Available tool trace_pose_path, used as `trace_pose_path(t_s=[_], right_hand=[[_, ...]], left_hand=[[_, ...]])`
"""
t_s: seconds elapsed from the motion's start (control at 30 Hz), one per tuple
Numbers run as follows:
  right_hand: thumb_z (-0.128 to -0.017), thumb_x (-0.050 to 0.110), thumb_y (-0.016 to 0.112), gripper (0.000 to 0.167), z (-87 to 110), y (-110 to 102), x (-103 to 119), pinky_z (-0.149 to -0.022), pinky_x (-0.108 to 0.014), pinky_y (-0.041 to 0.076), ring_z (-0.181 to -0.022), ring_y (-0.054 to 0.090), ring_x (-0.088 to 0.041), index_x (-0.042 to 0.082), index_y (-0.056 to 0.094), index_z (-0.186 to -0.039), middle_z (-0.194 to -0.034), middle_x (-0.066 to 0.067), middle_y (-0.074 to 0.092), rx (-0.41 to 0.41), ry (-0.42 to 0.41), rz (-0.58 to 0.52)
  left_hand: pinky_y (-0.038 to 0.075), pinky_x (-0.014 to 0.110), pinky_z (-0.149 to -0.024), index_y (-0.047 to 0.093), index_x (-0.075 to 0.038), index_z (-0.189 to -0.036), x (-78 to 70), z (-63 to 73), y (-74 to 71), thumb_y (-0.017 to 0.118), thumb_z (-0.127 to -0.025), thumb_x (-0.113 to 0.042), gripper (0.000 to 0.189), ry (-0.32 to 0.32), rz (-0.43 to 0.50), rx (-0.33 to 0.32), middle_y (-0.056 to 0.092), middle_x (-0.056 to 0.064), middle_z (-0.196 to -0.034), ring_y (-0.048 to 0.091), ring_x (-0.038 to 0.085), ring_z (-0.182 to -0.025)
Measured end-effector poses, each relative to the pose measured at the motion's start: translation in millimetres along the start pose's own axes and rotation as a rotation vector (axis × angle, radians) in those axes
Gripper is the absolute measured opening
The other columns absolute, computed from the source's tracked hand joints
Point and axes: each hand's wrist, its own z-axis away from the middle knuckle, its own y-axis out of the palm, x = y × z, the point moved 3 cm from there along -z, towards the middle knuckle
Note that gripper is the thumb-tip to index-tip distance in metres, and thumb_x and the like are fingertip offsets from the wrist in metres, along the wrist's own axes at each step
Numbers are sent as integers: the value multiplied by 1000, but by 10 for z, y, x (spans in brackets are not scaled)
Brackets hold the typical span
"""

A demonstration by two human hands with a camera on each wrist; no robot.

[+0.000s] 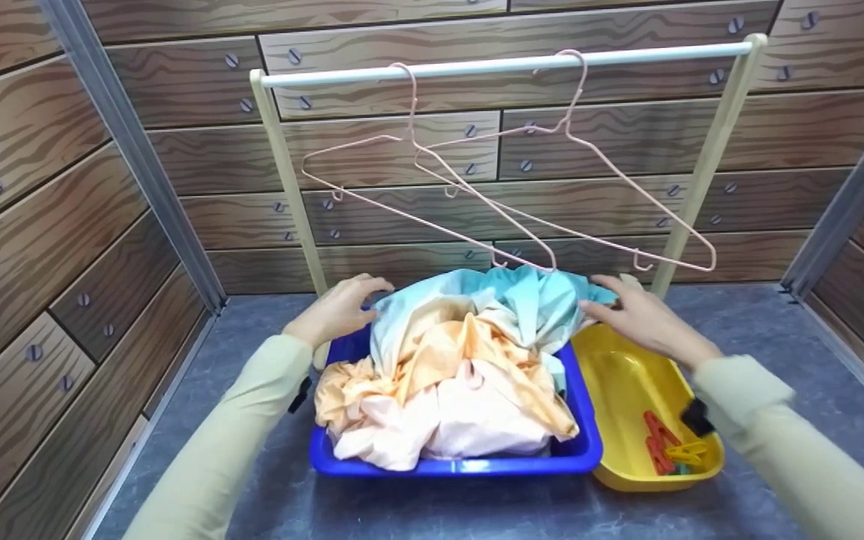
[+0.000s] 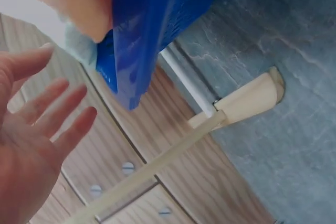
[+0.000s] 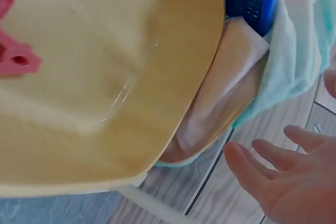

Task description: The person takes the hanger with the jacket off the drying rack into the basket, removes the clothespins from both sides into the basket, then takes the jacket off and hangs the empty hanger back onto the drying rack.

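A heap of crumpled cloths fills the blue basket (image 1: pixel 469 466). Teal and pale blue fabric (image 1: pixel 533 300) lies at the back, orange cloth (image 1: pixel 439 345) in the middle, pale pink cloth (image 1: pixel 477 412) at the front. My left hand (image 1: pixel 338 309) is beside the heap's back left, fingers loosely spread; the left wrist view shows nothing in its palm. On the other side my right hand (image 1: pixel 638 315) hovers by the teal fabric's right edge. Its fingers (image 3: pixel 278 153) are relaxed and apart from the cloth in the right wrist view.
Behind the basket stands a rack with a white rail (image 1: pixel 492 66), carrying two pink hangers (image 1: pixel 432 150). A yellow tub (image 1: pixel 627 375) sits against the basket's right, with red and yellow clothespins (image 1: pixel 661 442) inside. Wood-patterned walls (image 1: pixel 64 225) enclose the grey floor (image 1: pixel 267 480).
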Motion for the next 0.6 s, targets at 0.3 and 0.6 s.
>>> trace_pose_path(t_s=[0.3,0.6], right_hand=[[-97,58,48,86,-298,197,-91,-108,-62,26,-134,33,-50,-3,23,-153,-150,-30,33,97,32,13],[-97,50,54,87,-504,344,-149,-110,-62,19,-140,19,-50,-5,16,-153,-154,-33,19,233,41,-90]], left_hand=[[35,67,-97,29,-40,-153,-63,-234,147,68,-93,-18,74,-60,-257,128,55,8,-135,55,29,-120],[46,49,-96,50,-24,-144,-179,-428,275,61,-95,-12,51,12,-292,244,60,10,-133,56,32,-120]])
